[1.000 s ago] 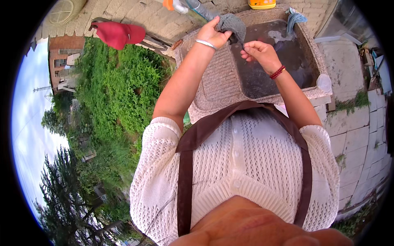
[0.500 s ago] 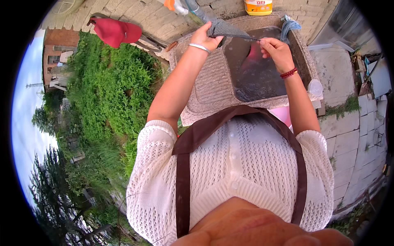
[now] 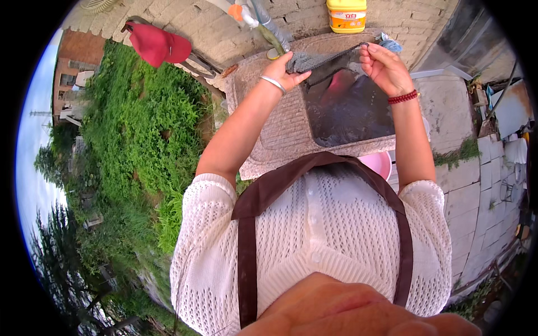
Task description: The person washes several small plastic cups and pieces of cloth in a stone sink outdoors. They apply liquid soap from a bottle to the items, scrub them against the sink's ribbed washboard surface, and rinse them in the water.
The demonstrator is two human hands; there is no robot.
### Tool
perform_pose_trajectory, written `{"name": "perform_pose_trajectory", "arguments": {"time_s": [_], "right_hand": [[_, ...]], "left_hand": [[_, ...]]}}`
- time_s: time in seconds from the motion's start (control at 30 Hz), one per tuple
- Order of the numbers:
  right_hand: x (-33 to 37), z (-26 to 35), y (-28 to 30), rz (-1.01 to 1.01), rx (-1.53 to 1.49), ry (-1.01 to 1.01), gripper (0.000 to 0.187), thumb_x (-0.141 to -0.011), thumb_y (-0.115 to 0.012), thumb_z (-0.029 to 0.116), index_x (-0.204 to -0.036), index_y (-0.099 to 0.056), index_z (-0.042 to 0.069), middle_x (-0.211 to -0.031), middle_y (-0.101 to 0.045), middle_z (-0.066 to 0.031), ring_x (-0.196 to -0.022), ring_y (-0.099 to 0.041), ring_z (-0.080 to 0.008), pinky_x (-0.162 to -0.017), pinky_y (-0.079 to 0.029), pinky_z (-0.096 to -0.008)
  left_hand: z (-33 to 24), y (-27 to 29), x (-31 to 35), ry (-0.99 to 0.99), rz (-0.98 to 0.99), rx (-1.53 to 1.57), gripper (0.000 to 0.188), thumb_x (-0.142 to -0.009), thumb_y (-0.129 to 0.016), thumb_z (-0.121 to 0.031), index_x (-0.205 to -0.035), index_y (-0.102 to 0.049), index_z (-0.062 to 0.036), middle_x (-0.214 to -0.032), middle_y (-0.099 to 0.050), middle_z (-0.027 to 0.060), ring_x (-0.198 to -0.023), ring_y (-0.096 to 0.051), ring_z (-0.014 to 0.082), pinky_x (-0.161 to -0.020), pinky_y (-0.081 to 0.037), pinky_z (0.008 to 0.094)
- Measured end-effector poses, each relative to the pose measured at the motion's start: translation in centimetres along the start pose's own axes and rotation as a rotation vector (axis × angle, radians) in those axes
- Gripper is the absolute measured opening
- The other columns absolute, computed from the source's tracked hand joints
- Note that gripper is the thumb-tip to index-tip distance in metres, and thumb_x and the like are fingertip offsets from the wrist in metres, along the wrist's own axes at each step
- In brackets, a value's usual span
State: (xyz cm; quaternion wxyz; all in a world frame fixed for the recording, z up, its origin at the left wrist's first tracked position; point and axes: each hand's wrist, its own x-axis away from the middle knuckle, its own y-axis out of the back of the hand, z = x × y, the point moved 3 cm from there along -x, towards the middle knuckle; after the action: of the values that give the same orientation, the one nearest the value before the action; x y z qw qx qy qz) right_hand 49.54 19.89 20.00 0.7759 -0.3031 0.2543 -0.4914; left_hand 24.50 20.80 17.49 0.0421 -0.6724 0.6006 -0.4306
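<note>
A dark grey wet cloth (image 3: 315, 60) is stretched between my two hands above a stone wash sink (image 3: 280, 120). My left hand (image 3: 284, 73), with a silver bangle at the wrist, grips its wide bunched end. My right hand (image 3: 386, 66), wearing a dark red bead bracelet, pinches the narrow far end between thumb and fingers. Murky water (image 3: 353, 117) fills the basin below, and a red item (image 3: 338, 84) shows partly in it. A ribbed washboard surface lies at the basin's left. The exact kind of the grey cloth cannot be made out.
Against the brick wall stands a yellow detergent jug (image 3: 347, 15). A blue cloth (image 3: 390, 45) lies on the sink's far right corner. A pipe with an orange fitting (image 3: 235, 11) comes down at the back. A red cap (image 3: 159, 45) hangs at left; a pink basin (image 3: 378, 163) sits below the sink.
My right hand has moved up and to the right, drawing the grey cloth out more. My left hand has shifted slightly lower in the picture. The view has tilted a little.
</note>
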Motion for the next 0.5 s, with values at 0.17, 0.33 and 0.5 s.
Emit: {"name": "perform_pose_trajectory", "arguments": {"time_s": [0.17,0.33,0.5], "right_hand": [[-0.5,1.0,-1.4,0.028,0.162,0.007,0.013,-0.085,-0.056,0.010,-0.093,-0.058,0.000,-0.080,-0.057,-0.0031,-0.069,-0.054,-0.0090,-0.062,-0.048,-0.0221],[-1.6,0.9,-1.9,0.076,0.188,0.005,0.012,-0.084,-0.058,0.012,-0.091,-0.058,0.002,-0.077,-0.057,-0.0017,-0.067,-0.053,-0.0077,-0.058,-0.047,-0.0208],[-2.9,1.6,-2.9,0.050,0.253,0.055,0.015,-0.084,-0.060,0.015,-0.090,-0.058,0.002,-0.077,-0.057,-0.0019,-0.066,-0.053,-0.0071,-0.057,-0.046,-0.0200]], "left_hand": [[0.3,0.4,-0.1,0.067,-0.035,-0.084,0.029,-0.087,-0.052,-0.020,-0.113,-0.043,-0.0089,-0.114,-0.049,0.0132,-0.103,-0.049,0.0364,-0.084,-0.044,0.0552],[0.3,0.1,0.0,0.076,0.102,-0.424,0.030,-0.083,-0.060,-0.022,-0.108,-0.047,-0.0126,-0.116,-0.046,0.0122,-0.097,-0.052,0.0316,-0.073,-0.051,0.0444],[-0.3,0.0,-1.0,0.061,0.116,-0.512,0.026,-0.081,-0.063,-0.023,-0.101,-0.051,-0.0122,-0.104,-0.051,0.0088,-0.076,-0.054,0.0232,-0.065,-0.052,0.0394]]}}
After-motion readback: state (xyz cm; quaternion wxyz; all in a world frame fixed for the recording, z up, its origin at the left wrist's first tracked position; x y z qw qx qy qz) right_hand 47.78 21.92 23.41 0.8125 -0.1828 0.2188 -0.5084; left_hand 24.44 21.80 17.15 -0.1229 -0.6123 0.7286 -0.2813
